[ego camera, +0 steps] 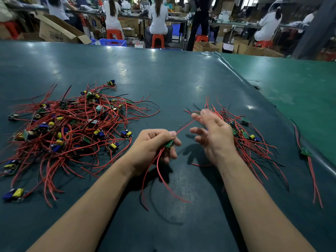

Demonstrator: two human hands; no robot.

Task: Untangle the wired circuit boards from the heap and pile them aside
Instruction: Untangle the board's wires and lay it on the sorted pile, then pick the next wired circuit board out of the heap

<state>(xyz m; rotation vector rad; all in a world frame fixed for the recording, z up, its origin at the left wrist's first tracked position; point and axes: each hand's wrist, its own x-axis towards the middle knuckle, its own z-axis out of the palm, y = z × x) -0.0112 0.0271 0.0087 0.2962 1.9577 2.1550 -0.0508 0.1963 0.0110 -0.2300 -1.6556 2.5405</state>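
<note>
Left hand [154,146], near centre: fingers curled, gripping a small green circuit board [169,143]; its red wires [160,179] hang toward 6 o'clock over the dark green table [163,79]. One red lead [187,124] runs toward 1 o'clock into the right hand [212,131], pinched at thumb and forefinger, remaining fingers spread. Sorted pile [243,135] lies at 3 o'clock, just beyond the right hand. Tangled heap [72,124] at 9 o'clock. Seated workers [157,17] at 12 o'clock, far.
</note>
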